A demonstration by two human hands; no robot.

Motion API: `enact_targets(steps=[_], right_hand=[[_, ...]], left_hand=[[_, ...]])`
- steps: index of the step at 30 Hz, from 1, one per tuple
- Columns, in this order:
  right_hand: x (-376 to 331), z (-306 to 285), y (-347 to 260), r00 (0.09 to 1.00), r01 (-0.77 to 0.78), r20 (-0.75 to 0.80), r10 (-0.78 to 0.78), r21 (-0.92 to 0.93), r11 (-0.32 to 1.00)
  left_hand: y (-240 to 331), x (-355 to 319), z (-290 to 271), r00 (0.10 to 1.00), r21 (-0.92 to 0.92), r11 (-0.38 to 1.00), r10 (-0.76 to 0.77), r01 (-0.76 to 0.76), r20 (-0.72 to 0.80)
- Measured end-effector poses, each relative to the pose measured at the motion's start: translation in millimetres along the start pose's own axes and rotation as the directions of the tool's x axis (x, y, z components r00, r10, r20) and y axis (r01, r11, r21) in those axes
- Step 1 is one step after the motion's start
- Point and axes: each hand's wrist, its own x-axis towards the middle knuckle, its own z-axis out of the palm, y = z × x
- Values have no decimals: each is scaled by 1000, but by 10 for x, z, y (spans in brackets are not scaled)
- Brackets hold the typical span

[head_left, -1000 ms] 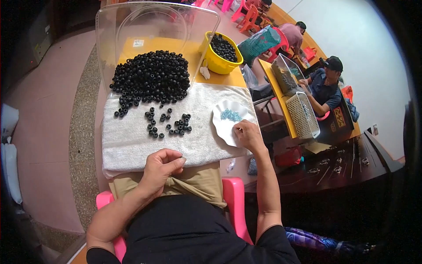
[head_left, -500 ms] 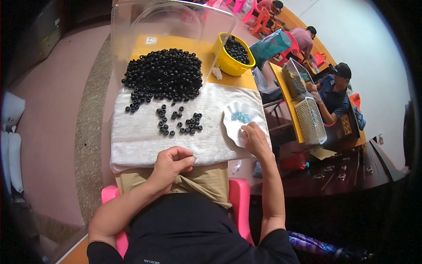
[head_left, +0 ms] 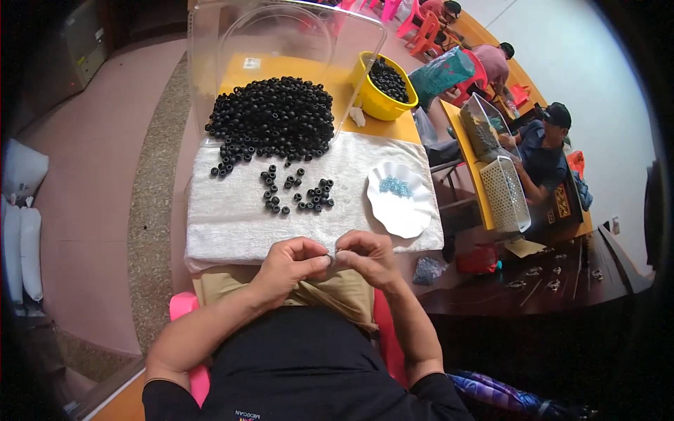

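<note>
My left hand (head_left: 293,265) and my right hand (head_left: 370,261) meet fingertip to fingertip above my lap, at the near edge of the white towel (head_left: 232,242). Both are closed in a pinch around something tiny, mostly hidden by the fingers. Beyond them several small black round pieces with holes (head_left: 321,193) lie loose on the towel. A large heap of the same black pieces (head_left: 270,112) spills from a clear plastic bin (head_left: 199,84) lying open toward me. To the right, a white scalloped dish (head_left: 411,217) holds small translucent light-blue pieces (head_left: 395,186).
A yellow tub (head_left: 385,105) of black pieces stands at the back right of the table. Right of it, a person (head_left: 537,154) works at another table with a clear bin and a white perforated basket (head_left: 502,193). A pink chair (head_left: 184,306) is beneath me.
My right hand has left the white dish and come back to meet my left hand's fingertips. My left hand has stayed near the towel's edge. The whole view has shifted slightly.
</note>
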Motion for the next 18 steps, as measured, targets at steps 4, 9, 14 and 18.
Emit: enact_targets(steps=[4,9,14,18], right_hand=[[25,94,76,999,37,28,-39,68,997],[30,39,103,997,8,72,-15,99,995],[6,35,25,994,-58,99,44,143,988],[-1,20,-2,990,-78,134,55,171,982]], left_hand=[[14,-5,-21,998,-32,999,-15,18,68],[69,-12,-34,992,-66,995,-61,68,110],[114,-35,-31,989,-90,992,-76,88,125],[77,-14,-49,979,-45,993,-97,107,177]])
